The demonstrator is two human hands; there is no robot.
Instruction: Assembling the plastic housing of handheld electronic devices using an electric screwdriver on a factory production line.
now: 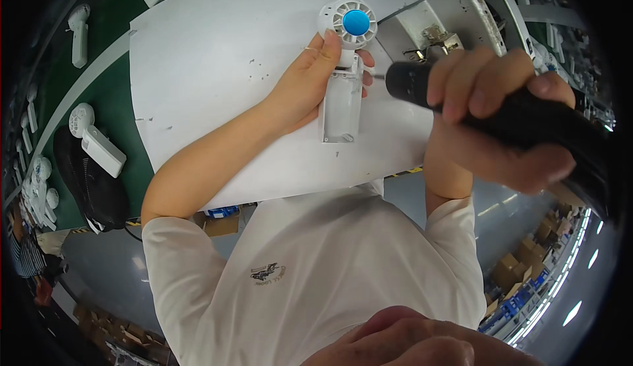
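Observation:
My left hand (312, 79) is closed around a white handheld fan (341, 105) over the white work sheet. The fan's round head has a spoked grille with a blue disc in its centre, and its handle housing lies open, showing the hollow inside. My thumb rests just below the head, and fingertips come out on the handle's right side. In my right hand (494, 95) is a black power screwdriver (412, 84), held close to the camera with the fingers wrapped round its body. Its thin bit points left towards the upper handle; whether it touches cannot be made out.
A metal tray (455, 13) with a small metal fixture (440, 39) stands at the back right. On the green table at left, another white fan (102, 145) leans on a black pouch (82, 181). More fans line the left edge; small dark specks dot the white sheet (211, 89).

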